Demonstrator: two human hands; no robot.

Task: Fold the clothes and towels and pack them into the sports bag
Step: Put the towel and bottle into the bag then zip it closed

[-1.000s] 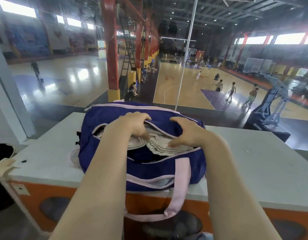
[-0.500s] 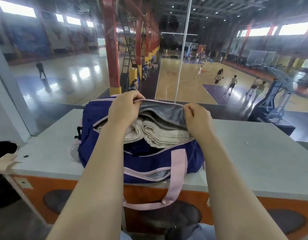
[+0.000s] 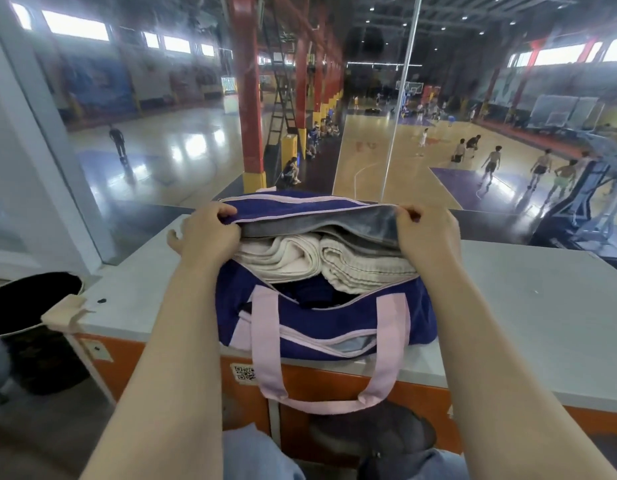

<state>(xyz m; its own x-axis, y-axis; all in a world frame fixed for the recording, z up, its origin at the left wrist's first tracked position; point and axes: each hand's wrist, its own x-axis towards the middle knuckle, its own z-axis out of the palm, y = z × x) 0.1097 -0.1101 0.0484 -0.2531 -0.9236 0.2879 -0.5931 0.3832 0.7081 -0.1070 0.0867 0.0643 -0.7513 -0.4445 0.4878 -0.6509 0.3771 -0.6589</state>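
Sports bag [image 3: 334,323] sat at centre frame on the grey counter [image 3: 525,306], near its front edge, pink handle [image 3: 320,403] hanging over. Left hand [image 3: 210,233] and right hand [image 3: 428,233] each pinched the far flap [image 3: 300,206] of the opening, fingers curled round the zip edge, flap lifted. Two folded pale towels [image 3: 327,258] lay side by side in the mouth, dark clothing [image 3: 310,292] under them. Judgement: bag fabric soft, floppy; contents light, compressible, bulging above the near rim. Best hold: the zip edges near each end, drawing both sides together over the towels.
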